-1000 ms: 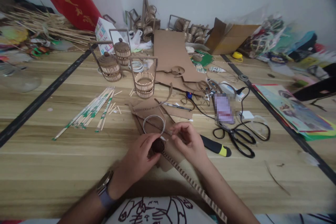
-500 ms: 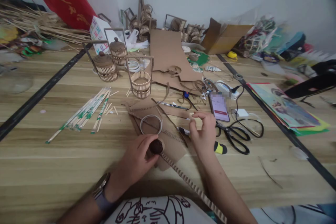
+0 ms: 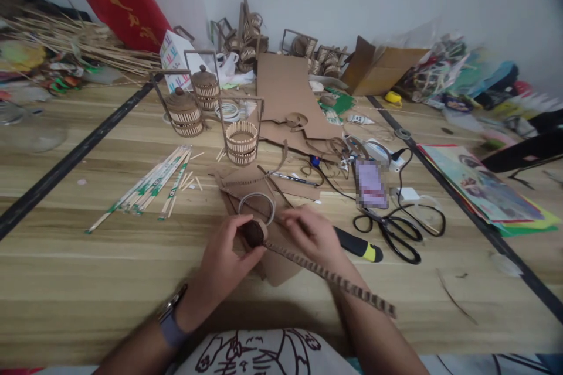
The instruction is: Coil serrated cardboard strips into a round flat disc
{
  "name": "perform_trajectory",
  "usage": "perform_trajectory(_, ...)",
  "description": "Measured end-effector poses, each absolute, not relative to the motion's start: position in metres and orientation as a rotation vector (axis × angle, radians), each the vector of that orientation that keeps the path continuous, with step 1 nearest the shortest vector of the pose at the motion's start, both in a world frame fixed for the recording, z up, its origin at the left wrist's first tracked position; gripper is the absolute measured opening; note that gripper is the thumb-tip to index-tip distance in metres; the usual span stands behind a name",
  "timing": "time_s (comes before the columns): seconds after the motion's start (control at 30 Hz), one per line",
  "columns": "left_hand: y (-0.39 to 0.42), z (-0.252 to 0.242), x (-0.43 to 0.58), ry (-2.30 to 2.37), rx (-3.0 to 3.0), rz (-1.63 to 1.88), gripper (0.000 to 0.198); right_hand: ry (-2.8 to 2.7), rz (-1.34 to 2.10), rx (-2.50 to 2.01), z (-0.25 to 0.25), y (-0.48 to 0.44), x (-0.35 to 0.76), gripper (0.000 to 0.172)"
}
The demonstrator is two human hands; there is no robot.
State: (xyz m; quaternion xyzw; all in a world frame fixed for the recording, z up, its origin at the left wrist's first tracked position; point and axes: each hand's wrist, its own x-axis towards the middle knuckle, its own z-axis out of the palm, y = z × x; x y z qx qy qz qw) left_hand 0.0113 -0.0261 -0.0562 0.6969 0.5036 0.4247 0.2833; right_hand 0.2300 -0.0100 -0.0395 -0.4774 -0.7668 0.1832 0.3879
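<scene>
Lower centre of frame: left hand (image 3: pixel 220 263) clamped between thumb and fingers on a tight, dark brown coil (image 3: pixel 253 234), round, with a paler cardboard side. A narrow strip (image 3: pixel 332 276) of ridged corrugated cardboard runs from it toward lower right, crossing in front of the right forearm. Right hand (image 3: pixel 311 235) just beside, apart from the left, fingers curled; cannot tell whether anything is pinched in them.

Beneath the hands: flat, smooth brown cardboard sheet (image 3: pixel 281 262) on wood-grain tabletop (image 3: pixel 97 287). Thin pale ring (image 3: pixel 275 205) just above the coil. Right of centre: black-and-yellow knife handle (image 3: pixel 358 245), black-looped scissors (image 3: pixel 398 231). Left of centre: slender wooden sticks in clear, green-marked sleeves (image 3: pixel 153 181). Upper centre: round slatted bucket (image 3: pixel 241 143), tall rectangular handle.
</scene>
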Motion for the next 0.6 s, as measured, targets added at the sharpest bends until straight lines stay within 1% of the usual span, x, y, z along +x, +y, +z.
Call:
perform_trajectory(0.03,-0.026,-0.056,0.011,1.351,1.812,1.16,0.041,-2.032,0.57,-1.102,-0.04,-0.013,0.222,0.013)
perform_trajectory(0.1,-0.026,-0.057,0.012,1.343,1.716,1.194,0.04,-2.106,0.69,-1.035,-0.044,-0.02,0.206,0.024)
perform_trajectory(0.13,-0.026,-0.057,0.012,1.335,1.676,1.201,0.04,-2.109,0.689,-1.056,-0.047,-0.023,0.2,0.026)
perform_trajectory(0.3,-0.027,-0.058,0.014,1.282,1.482,1.099,0.043,-2.073,0.573,-1.129,-0.062,-0.032,0.188,0.008)
perform_trajectory(0.37,-0.027,-0.056,0.013,1.241,1.4,1.07,0.044,-2.016,0.609,-1.119,-0.062,-0.033,0.189,0.01)
perform_trajectory(0.43,-0.026,-0.054,0.013,1.181,1.313,1.064,0.04,-1.936,0.708,-1.098,-0.06,-0.033,0.189,0.012)
perform_trajectory(0.53,-0.023,-0.049,0.013,1.093,1.141,1.055,0.03,-1.861,0.846,-1.053,-0.056,-0.034,0.188,0.011)
perform_trajectory(0.6,-0.02,-0.048,0.014,1.048,1.003,1.065,0.031,-1.812,0.865,-1.072,-0.056,-0.034,0.187,0.015)
